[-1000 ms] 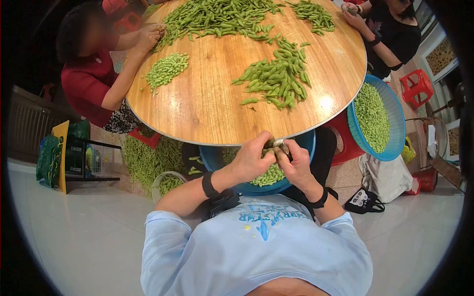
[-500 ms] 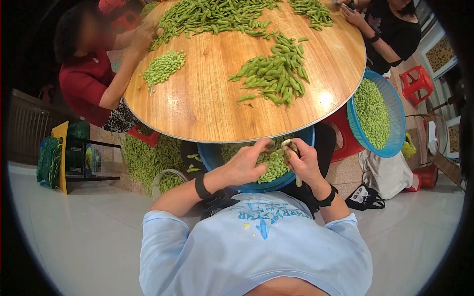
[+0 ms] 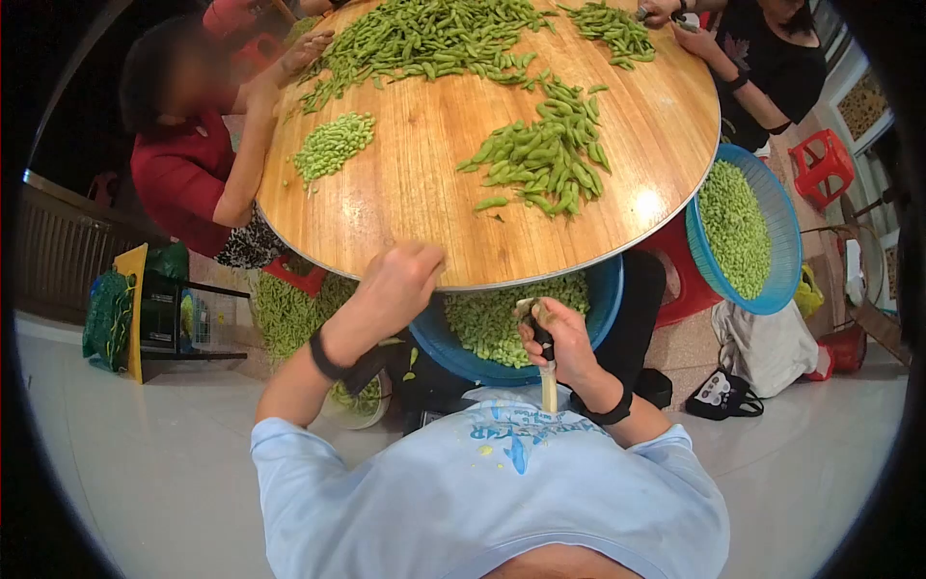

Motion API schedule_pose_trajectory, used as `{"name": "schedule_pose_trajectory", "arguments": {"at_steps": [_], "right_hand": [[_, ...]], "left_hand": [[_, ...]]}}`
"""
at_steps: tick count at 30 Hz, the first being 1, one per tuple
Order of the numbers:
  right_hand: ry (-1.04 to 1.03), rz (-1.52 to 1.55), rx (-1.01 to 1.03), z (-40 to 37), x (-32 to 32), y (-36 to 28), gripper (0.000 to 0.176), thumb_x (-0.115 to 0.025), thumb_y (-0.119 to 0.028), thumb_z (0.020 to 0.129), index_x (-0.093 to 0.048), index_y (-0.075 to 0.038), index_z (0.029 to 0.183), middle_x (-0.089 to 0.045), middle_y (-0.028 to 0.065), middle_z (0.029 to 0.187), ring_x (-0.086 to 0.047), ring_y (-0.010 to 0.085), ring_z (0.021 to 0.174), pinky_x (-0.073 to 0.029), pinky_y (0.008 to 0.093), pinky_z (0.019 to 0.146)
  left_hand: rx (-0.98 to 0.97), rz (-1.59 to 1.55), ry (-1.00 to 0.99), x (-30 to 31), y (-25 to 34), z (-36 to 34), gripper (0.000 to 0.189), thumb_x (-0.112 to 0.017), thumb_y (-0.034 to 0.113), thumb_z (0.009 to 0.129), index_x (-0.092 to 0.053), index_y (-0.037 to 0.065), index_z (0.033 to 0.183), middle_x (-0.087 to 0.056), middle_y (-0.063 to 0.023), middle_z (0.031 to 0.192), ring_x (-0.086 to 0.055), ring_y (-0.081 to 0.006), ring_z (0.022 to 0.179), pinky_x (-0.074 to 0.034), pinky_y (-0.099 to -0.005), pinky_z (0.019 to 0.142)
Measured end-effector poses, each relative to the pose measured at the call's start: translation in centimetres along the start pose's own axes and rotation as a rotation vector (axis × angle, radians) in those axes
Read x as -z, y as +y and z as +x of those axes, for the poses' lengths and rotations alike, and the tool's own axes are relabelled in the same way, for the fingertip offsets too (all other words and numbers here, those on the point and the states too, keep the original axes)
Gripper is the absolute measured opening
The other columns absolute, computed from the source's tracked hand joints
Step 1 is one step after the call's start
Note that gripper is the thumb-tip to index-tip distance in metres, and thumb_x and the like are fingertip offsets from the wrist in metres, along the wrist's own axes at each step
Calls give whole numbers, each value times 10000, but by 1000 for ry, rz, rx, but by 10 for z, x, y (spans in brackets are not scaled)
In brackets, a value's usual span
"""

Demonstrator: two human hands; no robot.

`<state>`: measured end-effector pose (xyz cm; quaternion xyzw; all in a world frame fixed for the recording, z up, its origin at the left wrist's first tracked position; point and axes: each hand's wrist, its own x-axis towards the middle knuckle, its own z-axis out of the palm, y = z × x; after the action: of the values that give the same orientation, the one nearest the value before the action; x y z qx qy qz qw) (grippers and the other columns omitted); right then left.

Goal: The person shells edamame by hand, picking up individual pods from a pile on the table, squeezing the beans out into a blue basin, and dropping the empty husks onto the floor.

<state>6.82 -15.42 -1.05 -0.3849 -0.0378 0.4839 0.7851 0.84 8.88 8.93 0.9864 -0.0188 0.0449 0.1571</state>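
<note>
My left hand [image 3: 395,285] is over the near edge of the round wooden table [image 3: 386,212], fingers curled in and tips smeared by motion; what they hold, if anything, is hidden. Held upright in my right hand [image 3: 566,340] is a small hand tool [image 3: 548,349] with a black middle and a pale lower end near my shirt. Below that hand, a blue basket [image 3: 608,314] of shelled green beans [image 3: 482,323] stands partly under the table. A loose heap of green pods [image 3: 545,154] lies on the table ahead of me.
More pods [image 3: 434,39] are piled at the back, with shelled beans [image 3: 333,145] at left. Another blue basket [image 3: 786,222] of beans stands at right, near a red stool [image 3: 822,166]. A pail [image 3: 362,410] sits by my left side. People [image 3: 183,164] sit around the table.
My left hand has left the basket and risen leftward to the table edge. My right hand has moved slightly left and down, its tool now showing more fully. The view has shifted slightly.
</note>
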Motion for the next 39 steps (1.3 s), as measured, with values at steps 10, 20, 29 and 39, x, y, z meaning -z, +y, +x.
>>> {"name": "schedule_pose_trajectory", "arguments": {"at_steps": [10, 20, 29, 39], "right_hand": [[4, -161, 88, -3, -3, 3, 272, -415, -160, 992, -509, -23, 1207, -500, 40, 740, -441, 80, 533, -354, 197, 417], [-79, -69, 300, 15, -14, -29, 354, -403, -141, 998, -420, -21, 1330, -515, 60, 787, -452, 89, 551, -368, 203, 430], [-175, 76, 215, 14, -15, -29, 424, -444, -199, 996, -385, -56, 1391, -503, 61, 783, -432, 92, 567, -372, 203, 447], [-169, 81, 170, 15, -14, -27, 386, -451, -209, 995, -423, -52, 1346, -493, 56, 758, -427, 88, 553, -368, 202, 442]], "left_hand": [[-98, -50, 210, -71, -37, 96, 128, -548, 1, 776, -554, -53, 892, -548, -247, 880, -569, -404, 848, -490, -457, 729], [326, -1199, -146, -46, 27, 42, 122, -555, 125, 940, -577, 17, 993, -582, 3, 754, -494, -38, 596, -395, -184, 504], [279, -1200, -91, -54, 40, 30, 113, -537, 129, 954, -552, 17, 956, -533, 19, 758, -489, -37, 618, -390, -181, 513], [242, -1288, -83, -67, 34, 25, 118, -526, 104, 953, -551, 2, 1008, -544, 6, 797, -504, -49, 662, -427, -198, 582]]}}
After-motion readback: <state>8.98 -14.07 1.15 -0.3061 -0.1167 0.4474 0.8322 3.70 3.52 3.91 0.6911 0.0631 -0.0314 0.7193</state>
